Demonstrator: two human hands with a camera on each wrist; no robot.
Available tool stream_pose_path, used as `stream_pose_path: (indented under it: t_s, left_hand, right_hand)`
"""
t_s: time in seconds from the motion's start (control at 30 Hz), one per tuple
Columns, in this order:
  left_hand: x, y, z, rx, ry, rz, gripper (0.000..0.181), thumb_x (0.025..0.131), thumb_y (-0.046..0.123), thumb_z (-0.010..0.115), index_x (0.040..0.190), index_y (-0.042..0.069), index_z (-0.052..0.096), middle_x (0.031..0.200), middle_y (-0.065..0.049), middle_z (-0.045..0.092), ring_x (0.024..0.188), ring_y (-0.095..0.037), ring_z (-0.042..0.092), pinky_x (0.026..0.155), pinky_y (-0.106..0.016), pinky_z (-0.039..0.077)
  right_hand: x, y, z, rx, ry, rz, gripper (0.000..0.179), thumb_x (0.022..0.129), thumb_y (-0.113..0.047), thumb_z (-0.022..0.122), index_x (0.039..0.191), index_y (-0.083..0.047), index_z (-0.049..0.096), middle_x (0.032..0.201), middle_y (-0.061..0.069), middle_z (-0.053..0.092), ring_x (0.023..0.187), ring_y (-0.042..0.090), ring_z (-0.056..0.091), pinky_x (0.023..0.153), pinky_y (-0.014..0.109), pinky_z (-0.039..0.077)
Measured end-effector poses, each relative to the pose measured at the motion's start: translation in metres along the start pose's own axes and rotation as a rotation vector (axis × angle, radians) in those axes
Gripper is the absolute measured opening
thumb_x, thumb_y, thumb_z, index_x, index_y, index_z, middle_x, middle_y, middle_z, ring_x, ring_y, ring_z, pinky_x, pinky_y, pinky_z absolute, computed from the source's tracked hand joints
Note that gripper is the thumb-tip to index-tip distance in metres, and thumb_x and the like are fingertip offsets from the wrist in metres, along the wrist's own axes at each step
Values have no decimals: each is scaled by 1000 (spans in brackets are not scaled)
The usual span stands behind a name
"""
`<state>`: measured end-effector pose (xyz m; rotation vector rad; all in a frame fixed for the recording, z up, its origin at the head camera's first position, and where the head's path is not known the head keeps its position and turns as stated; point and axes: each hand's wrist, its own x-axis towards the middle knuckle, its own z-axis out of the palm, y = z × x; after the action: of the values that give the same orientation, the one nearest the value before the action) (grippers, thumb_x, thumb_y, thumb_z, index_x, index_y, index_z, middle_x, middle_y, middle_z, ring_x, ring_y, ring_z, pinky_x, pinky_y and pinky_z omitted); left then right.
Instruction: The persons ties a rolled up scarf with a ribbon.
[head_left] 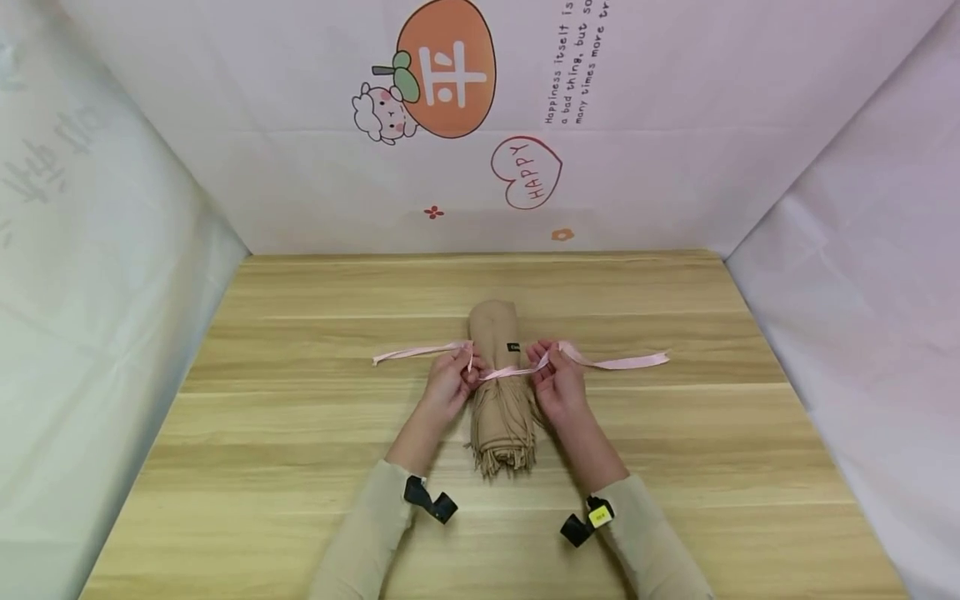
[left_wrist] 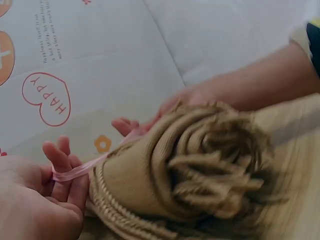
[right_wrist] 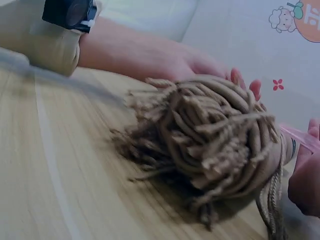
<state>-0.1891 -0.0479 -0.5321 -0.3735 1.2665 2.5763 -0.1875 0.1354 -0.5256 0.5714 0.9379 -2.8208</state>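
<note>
A rolled tan scarf (head_left: 493,325) with a fringed end lies lengthwise on the table, its fringe toward the person. Around its middle runs a pink ribbon (head_left: 504,373), crossed on top. My left hand (head_left: 447,383) pinches one side of the ribbon, close against the scarf. On the other side, my right hand (head_left: 562,390) holds the ribbon between thumb and fingers. Loose tails stretch outward past both hands. The left wrist view shows the ribbon (left_wrist: 75,173) passing through the left fingers; in the right wrist view the fringe (right_wrist: 220,145) covers much of the roll.
The wood-grain table (head_left: 300,467) carries the scarf. White printed sheeting (head_left: 300,167) rises behind it, and pale sheets (head_left: 862,250) hang at both sides. A small dark label (head_left: 513,347) shows on the scarf. Black cameras sit on both wrists.
</note>
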Motion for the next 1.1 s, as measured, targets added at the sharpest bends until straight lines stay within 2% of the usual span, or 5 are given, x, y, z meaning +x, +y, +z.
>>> stream_pose_path:
  t_s: [0.33, 0.5, 0.63, 0.8, 1.1]
  left_hand:
    - [9, 19, -7, 526, -287, 67, 24, 105, 8, 47, 102, -12, 60, 68, 4, 68, 43, -2, 43, 46, -15, 38]
    - [11, 28, -5, 718, -375, 126, 31, 106, 11, 44, 108, -15, 60, 65, 4, 65, 41, -2, 42, 44, -16, 36]
    - [11, 31, -4, 775, -387, 187, 29, 106, 10, 45, 118, -11, 59, 66, 2, 65, 40, -4, 41, 41, -18, 35]
    - [7, 35, 0, 822, -344, 249, 26, 105, 13, 49, 122, -4, 57, 65, -1, 66, 38, -5, 41, 39, -19, 36]
    - [4, 33, 11, 866, -276, 237, 27, 103, 18, 55, 122, 0, 60, 60, -2, 64, 39, -11, 43, 37, -22, 37]
  right_hand:
    - [11, -2, -3, -362, -306, -113, 21, 105, -15, 47, 105, 1, 61, 82, 4, 73, 48, 7, 56, 42, 16, 43]
    - [11, -4, -3, -580, -449, -228, 34, 105, -16, 49, 119, 15, 53, 71, 0, 72, 39, 2, 48, 37, 19, 32]
    - [10, -4, 0, -593, -469, -250, 38, 106, -12, 47, 127, 20, 44, 66, -2, 69, 38, 0, 44, 36, 16, 30]
    - [10, -1, 5, -601, -446, -253, 26, 105, -11, 50, 124, 3, 59, 61, -2, 67, 35, 0, 41, 34, 15, 29]
    - [10, 2, 11, -629, -399, -271, 19, 102, -11, 55, 107, -21, 71, 55, -3, 64, 31, 0, 37, 31, 15, 26]
